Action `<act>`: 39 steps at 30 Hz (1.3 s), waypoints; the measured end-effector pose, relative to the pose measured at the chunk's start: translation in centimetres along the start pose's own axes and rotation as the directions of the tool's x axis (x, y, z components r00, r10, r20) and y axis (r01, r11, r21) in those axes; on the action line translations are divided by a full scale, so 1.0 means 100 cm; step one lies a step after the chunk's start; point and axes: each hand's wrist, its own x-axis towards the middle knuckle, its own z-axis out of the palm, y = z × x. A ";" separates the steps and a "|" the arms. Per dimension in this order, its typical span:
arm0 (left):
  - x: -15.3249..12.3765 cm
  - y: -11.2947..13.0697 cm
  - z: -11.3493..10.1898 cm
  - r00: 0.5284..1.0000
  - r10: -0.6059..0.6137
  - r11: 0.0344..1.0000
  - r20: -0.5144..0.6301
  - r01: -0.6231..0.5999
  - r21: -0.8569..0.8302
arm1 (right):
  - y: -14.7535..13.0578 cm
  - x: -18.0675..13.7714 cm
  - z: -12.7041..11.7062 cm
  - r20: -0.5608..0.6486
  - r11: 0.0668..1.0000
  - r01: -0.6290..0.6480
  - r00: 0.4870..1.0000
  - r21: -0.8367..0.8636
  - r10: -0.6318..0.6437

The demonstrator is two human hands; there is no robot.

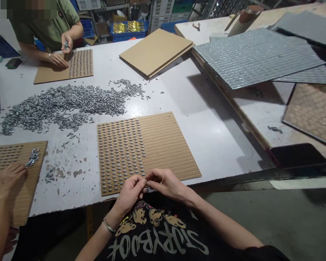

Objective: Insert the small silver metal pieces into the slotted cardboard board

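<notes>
Grey and scuffed, the work table [195,108] carries a wide heap of small metal pieces [65,105] toward its far left, with crates and shelving behind. At the near edge lies a grooved brown board [163,141], its left half filled with neat rows of pieces. Over that board's near edge, the left hand [130,194] and right hand [165,183] meet fingertip to fingertip, pinching something too small to make out.

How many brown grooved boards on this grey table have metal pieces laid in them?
3: one brown grooved board at the wearer's hands, one near-left under a co-worker's hand, one far-left. Others may be out of view.
</notes>
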 end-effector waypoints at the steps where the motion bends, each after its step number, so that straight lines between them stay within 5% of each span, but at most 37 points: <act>1: 0.000 0.000 0.000 1.000 -0.002 1.000 0.002 0.002 0.006 | -0.001 -0.001 0.000 0.010 1.000 -0.001 1.000 0.017 0.000; 5: 0.001 -0.005 0.000 0.998 -0.064 0.988 0.026 0.067 -0.142 | 0.001 -0.002 0.000 -0.045 0.995 0.092 0.995 -0.032 -0.093; 9: 0.004 -0.007 -0.001 0.996 -0.083 0.891 0.027 0.086 -0.445 | 0.015 0.015 -0.006 -0.230 0.997 -0.081 0.970 -0.015 0.075; 12: 0.006 -0.005 -0.004 0.995 -0.083 0.852 -0.052 0.044 -0.522 | 0.025 0.038 -0.008 -0.337 0.980 -0.194 0.926 -0.048 0.167; 24: 0.007 -0.007 -0.003 0.984 -0.091 0.880 -0.155 0.007 -0.475 | 0.040 0.058 0.011 -0.383 0.863 -0.293 0.915 -0.411 0.128; 31: 0.009 -0.014 -0.002 0.987 -0.073 0.916 -0.146 0.008 -0.400 | 0.036 0.058 0.005 -0.315 0.901 -0.247 0.940 -0.356 0.133; 39: 0.009 -0.010 0.000 0.990 -0.088 0.899 -0.108 0.032 -0.436 | 0.032 0.070 0.000 -0.276 0.843 -0.327 0.935 -0.428 0.223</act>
